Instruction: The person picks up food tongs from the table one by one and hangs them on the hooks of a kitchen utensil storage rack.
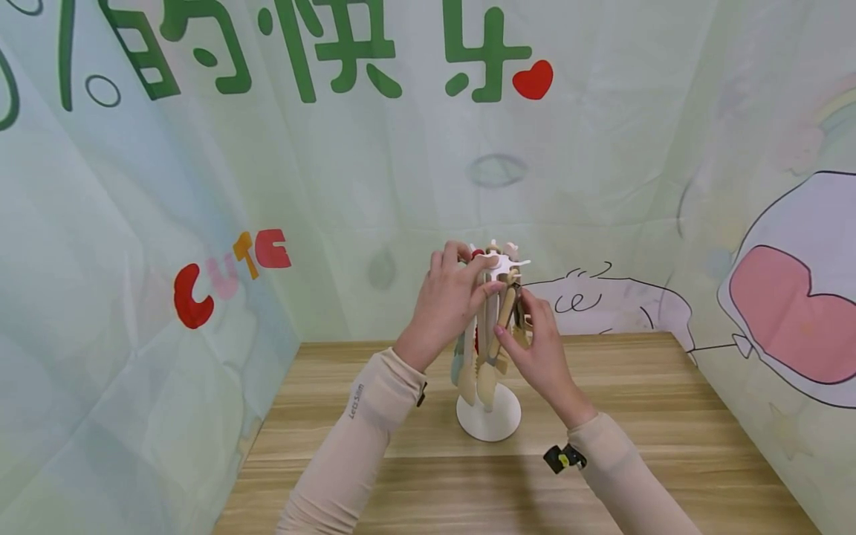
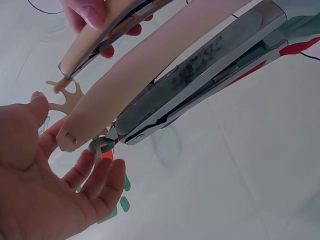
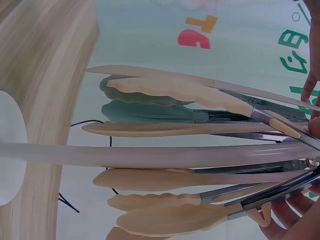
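Observation:
A white utensil stand (image 1: pixel 488 414) with a round base and a pronged hook top (image 1: pixel 501 261) rises from the table. My left hand (image 1: pixel 444 297) holds that hook top, thumb and forefinger against its prongs. Beige-tipped tongs (image 2: pixel 95 42) are gripped in my right hand (image 1: pixel 545 357) by their handle, their upper end at a prong and their tips hanging downward. Around the pole hang several more utensils, among them green-tipped tongs (image 3: pixel 145 111) and a long beige-handled tool (image 2: pixel 135 65). In the right wrist view, the right hand's fingers are partly hidden behind the tongs.
The wooden table (image 1: pixel 368 483) carries the stand near its back edge. Printed cloth (image 1: pixel 414 186) hangs behind and along both sides, close behind the utensils.

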Demonstrator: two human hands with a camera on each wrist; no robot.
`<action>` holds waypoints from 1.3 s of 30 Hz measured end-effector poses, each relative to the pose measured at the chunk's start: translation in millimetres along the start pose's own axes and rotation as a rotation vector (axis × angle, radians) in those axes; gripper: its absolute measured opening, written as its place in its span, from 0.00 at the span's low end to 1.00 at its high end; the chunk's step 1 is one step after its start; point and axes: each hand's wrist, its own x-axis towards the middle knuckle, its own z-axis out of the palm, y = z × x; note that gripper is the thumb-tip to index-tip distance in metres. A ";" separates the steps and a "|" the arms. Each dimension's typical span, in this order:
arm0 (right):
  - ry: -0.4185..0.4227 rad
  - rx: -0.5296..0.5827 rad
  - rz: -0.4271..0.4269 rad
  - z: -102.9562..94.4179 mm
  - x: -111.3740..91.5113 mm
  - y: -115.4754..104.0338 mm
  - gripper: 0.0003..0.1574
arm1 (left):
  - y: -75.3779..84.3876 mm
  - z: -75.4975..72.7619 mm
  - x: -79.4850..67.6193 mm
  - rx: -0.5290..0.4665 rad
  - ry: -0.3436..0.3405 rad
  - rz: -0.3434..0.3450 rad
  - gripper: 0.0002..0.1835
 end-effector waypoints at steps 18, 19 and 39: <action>-0.005 0.010 -0.004 -2.0 4.2 2.8 0.43 | -1.9 13.5 0.7 -0.026 0.040 0.016 0.24; -0.005 0.010 -0.004 -2.2 4.2 2.9 0.43 | -2.1 14.7 0.5 -0.027 0.047 0.019 0.24; 0.001 -0.099 -0.036 -18.8 -37.3 13.2 0.52 | -12.6 17.3 -56.4 0.013 0.108 0.225 0.44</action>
